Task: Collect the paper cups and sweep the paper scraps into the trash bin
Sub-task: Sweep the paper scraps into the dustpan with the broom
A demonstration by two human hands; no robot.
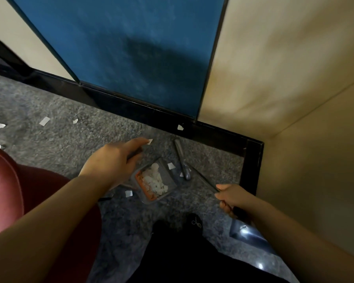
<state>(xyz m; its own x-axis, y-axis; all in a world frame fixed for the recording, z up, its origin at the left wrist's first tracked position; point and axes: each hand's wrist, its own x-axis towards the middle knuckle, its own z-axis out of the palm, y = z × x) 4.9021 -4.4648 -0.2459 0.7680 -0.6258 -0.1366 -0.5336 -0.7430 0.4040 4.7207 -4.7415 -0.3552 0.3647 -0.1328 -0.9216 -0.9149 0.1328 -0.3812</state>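
A grey speckled carpet [55, 119] runs up to a black skirting board [131, 103] below a blue felt partition panel [131, 48], with a pale beige wall [284, 68] closing the corner on my right.

On the carpet between my hands sits a grey plastic dustpan with an orange rim [154, 179], already holding a heap of white paper scraps [155, 180]. So I judge the sweeping well under way but not finished: about 6 loose white scraps [44, 121] lie scattered toward the left and along the skirting, and 2 or 3 sit just beside the pan. I see no paper cups and no trash bin here, so I cannot tell how that part stands.

My left hand [114, 160] reaches over the pan's far edge; its fingers seem curled round a dark handle, but blur keeps me from being sure. My right hand [231, 198] is clenched round the thin dark handle of a small grey brush [182, 160], whose head lies on the carpet right of the pan.

The orange rim carries printing, too blurred to read.
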